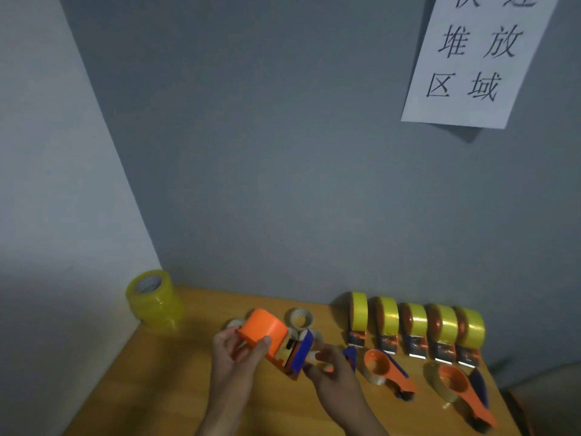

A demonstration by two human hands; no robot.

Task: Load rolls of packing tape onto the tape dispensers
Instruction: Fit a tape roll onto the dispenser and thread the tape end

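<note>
On the wooden table [151,388], five loaded dispensers [415,328] line the far wall. Nearer, the left hand [234,357] curls around an orange dispenser [270,336], thumb on its drum, while the right hand [327,365] pinches its blue handle end.

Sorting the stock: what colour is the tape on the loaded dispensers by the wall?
Yellow tape, clearest in the head view.
</note>
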